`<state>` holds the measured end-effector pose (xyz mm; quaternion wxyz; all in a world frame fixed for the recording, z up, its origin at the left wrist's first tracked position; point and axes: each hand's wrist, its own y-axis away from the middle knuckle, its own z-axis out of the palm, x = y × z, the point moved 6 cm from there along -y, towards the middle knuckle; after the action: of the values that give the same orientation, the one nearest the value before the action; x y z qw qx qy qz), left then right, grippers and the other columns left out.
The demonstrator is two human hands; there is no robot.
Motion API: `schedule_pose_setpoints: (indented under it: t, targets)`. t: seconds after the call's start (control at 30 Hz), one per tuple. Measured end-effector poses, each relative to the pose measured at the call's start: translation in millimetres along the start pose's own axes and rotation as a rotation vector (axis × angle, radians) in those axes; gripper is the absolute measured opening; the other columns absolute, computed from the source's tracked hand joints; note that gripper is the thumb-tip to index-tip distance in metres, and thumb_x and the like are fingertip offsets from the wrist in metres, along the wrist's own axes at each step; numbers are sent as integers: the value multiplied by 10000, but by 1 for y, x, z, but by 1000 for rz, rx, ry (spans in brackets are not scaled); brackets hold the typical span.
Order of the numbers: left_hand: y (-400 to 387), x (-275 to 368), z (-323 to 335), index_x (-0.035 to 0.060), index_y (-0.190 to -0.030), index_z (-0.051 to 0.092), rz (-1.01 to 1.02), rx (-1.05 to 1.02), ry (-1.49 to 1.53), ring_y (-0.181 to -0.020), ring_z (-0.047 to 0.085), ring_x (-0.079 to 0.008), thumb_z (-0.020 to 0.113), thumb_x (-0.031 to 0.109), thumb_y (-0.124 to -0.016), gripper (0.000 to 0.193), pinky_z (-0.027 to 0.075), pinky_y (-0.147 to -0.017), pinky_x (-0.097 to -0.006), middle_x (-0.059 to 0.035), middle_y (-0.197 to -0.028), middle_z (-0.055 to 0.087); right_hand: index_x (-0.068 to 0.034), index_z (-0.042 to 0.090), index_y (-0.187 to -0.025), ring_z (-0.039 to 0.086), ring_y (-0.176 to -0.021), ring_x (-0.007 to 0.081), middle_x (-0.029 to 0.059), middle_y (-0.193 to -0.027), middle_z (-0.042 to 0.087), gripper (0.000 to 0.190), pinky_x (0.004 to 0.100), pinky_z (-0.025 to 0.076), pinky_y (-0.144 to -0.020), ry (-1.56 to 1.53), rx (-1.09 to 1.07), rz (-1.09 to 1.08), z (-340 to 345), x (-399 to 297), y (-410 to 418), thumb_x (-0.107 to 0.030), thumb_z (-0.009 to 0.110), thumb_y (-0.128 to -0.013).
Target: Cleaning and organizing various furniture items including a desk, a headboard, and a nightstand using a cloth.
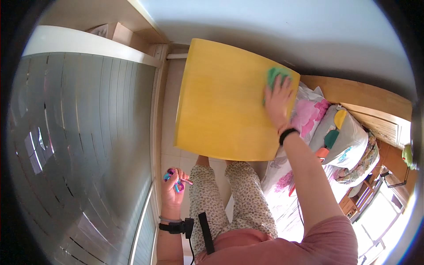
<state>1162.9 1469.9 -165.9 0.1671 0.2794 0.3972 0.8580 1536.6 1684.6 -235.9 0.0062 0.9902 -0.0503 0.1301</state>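
My right hand (280, 102) presses a green cloth (275, 76) onto the yellow top of a cabinet or table (228, 106), near its right edge. Both hand and cloth are slightly blurred. Down at the left, beside my leg, my left hand (174, 187) is closed around a small bundle of colourful items (179, 185) in pink, blue and purple. What exactly these are cannot be made out. A black strap with a small device (177, 227) and a cable sits on my left wrist.
Sliding wardrobe doors with striped grey panels (82, 132) rise close on the left. At the right stands a bed with a wooden headboard (357, 94), a floral pillow (308, 109) and a grey cushion (338, 132). A wall (281, 29) runs behind the yellow top.
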Motion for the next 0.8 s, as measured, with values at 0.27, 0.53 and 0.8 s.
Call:
schedule_pose_setpoints:
  t: [0.27,0.53,0.8]
  targets:
    - [2,-17,4,91,-889,578,-45,29,-41,-741,496,-163,702,161,-844,150,412,-770,-343,-21,-759,514,-168,510,-1340,375,-1333,349,128,-1428,440,459,553,290,-1074,-379,-178,-440,-80,-191,53,-277,485,-895]
    - [1,-35,47,93,-900,587,-95,-69,-128,-748,494,-157,714,153,-828,158,406,-774,-333,-26,-764,521,-143,494,-1341,350,-1349,299,111,-1430,432,447,485,303,-1072,-176,-156,-351,-37,-105,17,-237,472,-904]
    - [7,-56,47,84,-901,597,-123,-30,-155,-745,488,-161,726,138,-812,166,406,-770,-335,-31,-764,522,24,300,-1413,382,-1247,501,343,-1378,352,589,476,354,-1054,-890,-139,556,25,87,-16,-263,502,-940]
